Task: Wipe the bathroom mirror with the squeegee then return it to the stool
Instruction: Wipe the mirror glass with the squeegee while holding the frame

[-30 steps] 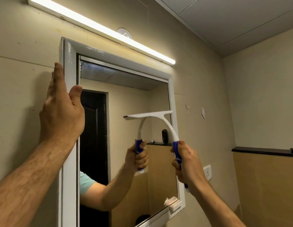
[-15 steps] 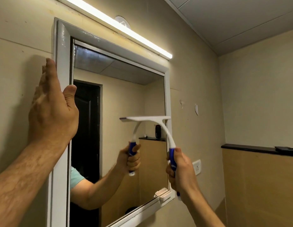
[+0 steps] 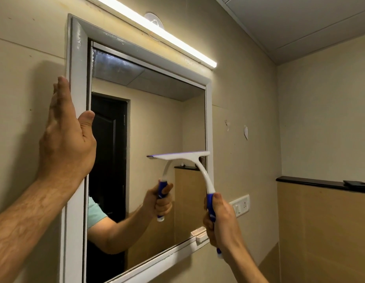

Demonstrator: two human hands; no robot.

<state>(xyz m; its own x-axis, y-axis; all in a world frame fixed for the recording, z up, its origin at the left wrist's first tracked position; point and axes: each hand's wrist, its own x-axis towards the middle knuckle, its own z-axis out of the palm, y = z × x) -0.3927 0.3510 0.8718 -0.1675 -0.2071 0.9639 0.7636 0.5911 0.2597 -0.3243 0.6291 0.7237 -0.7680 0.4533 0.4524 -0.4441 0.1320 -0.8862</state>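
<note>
Beige wall w/ mirror (image 3: 157,139): left hand (image 3: 65,137) flat on frame (image 3: 77,68); right hand (image 3: 220,219) grips squeegee (image 3: 183,156) — keep blade flush, even pressure.

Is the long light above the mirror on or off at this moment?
On. The light bar above the mirror shines bright white along its length and casts a warm glow on the wall around it.

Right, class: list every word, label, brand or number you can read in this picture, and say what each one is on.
None can be read.
squeegee: no print shows.
mirror frame: no label shows.
wall socket: markings too small to read.
stickers on the wall: blank or too blurred to tell.
</note>
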